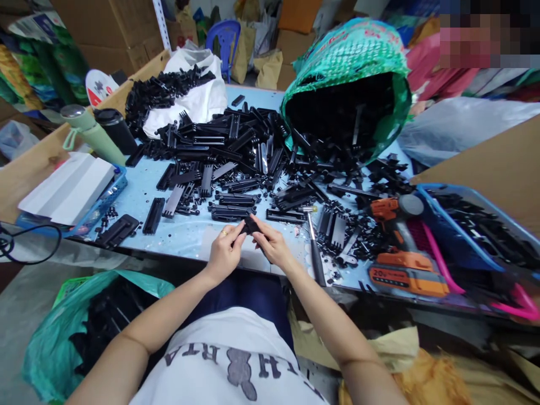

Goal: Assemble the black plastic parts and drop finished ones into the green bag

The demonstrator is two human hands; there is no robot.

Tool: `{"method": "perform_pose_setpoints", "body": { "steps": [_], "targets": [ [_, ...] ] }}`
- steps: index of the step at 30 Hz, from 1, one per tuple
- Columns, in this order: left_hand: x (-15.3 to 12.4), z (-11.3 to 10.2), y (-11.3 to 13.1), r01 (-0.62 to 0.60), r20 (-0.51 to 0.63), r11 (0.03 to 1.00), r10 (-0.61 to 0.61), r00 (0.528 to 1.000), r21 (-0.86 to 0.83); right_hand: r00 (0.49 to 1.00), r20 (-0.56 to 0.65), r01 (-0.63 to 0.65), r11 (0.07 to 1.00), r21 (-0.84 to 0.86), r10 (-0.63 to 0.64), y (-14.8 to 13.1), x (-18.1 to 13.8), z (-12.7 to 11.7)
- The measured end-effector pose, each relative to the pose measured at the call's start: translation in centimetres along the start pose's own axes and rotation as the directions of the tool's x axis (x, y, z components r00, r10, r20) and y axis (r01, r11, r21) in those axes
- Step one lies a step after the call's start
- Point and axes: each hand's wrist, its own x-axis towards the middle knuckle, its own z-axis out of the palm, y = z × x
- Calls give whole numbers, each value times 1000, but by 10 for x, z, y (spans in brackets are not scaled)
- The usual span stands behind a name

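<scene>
Between my fingers is a small black plastic part, held just above the table's front edge. My left hand pinches it from one side, a ring on one finger. From the other side my right hand grips the same part; its exact shape is partly covered by the fingers. Right behind my hands lie long black plastic pieces side by side. A hammer with a dark handle rests to the right of my right hand. Loose black parts spread over the table beyond.
A green woven sack lies open at the back, black parts spilling out. An orange cordless drill and a blue bin stand right. Left are a blue basket, a green bottle and, below, a teal bag.
</scene>
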Motion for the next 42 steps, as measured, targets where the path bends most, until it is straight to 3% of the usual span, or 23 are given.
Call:
{"method": "perform_pose_setpoints", "body": {
  "steps": [3, 7, 12, 17, 20, 22, 24, 26, 27, 29, 31, 33, 35, 37, 38, 40, 42],
  "targets": [
    [-1, 7, 1, -71, -151, 997, 73, 986, 22, 995, -73, 63, 997, -36, -66, -8, -1, 1],
    [7, 2, 3, -167, -20, 985, 168, 986, 37, 983, 21, 184, 967, -177, -183, -16, -1, 0],
    [17, -2, 9, -174, -213, 985, 173, 962, 14, 962, -210, 137, 976, -168, -172, -18, -4, 23],
    [26, -6, 1, -210, -58, 973, 205, 977, -93, 952, -242, 146, 974, -175, -186, -11, -7, 36],
    [21, 2, -10, -44, -24, 993, 42, 999, -114, 971, -194, 96, 971, -217, -139, -3, -3, 35],
    [9, 10, -19, 172, 6, 976, -173, 985, -136, 993, -62, 72, 944, -322, -97, 6, 4, 26],
    [-5, 16, -28, 342, 48, 935, -339, 940, -97, 999, 29, 40, 871, -490, -29, 18, 16, 3],
    [-16, 16, -35, 338, 77, 939, -343, 936, 70, 999, -28, -51, 757, -652, 43, 33, 31, -34],
    [-19, 15, -37, 257, 107, 949, -279, 954, 181, 991, -110, -127, 695, -708, 69, 41, 39, -56],
    [-19, 12, -40, -12, 265, 936, -87, 960, 352, 951, -296, -295, 560, -774, 92, 54, 60, -101],
    [-12, 12, -42, -288, 490, 877, 69, 869, 386, 889, -445, -446, 433, -783, 109, 65, 82, -139],
    [-1, 16, -43, -452, 639, 808, 126, 759, 378, 789, -588, -608, 367, -704, 178, 73, 106, -165],
    [8, 21, -42, -512, 685, 753, 113, 720, 414, 639, -711, -760, 384, -524, 294, 77, 129, -179],
    [13, 24, -41, -528, 690, 716, 89, 718, 457, 493, -766, -839, 459, -293, 412, 79, 146, -187],
    [15, 23, -40, -530, 689, 704, 81, 721, 473, 448, -770, -844, 498, -197, 454, 79, 151, -189],
    [15, 18, -39, -530, 683, 686, 66, 728, 499, 408, -767, -825, 560, -78, 494, 79, 155, -193],
    [15, 9, -40, -520, 671, 674, 48, 740, 525, 429, -761, -785, 618, -48, 486, 77, 149, -195]
  ]
}}
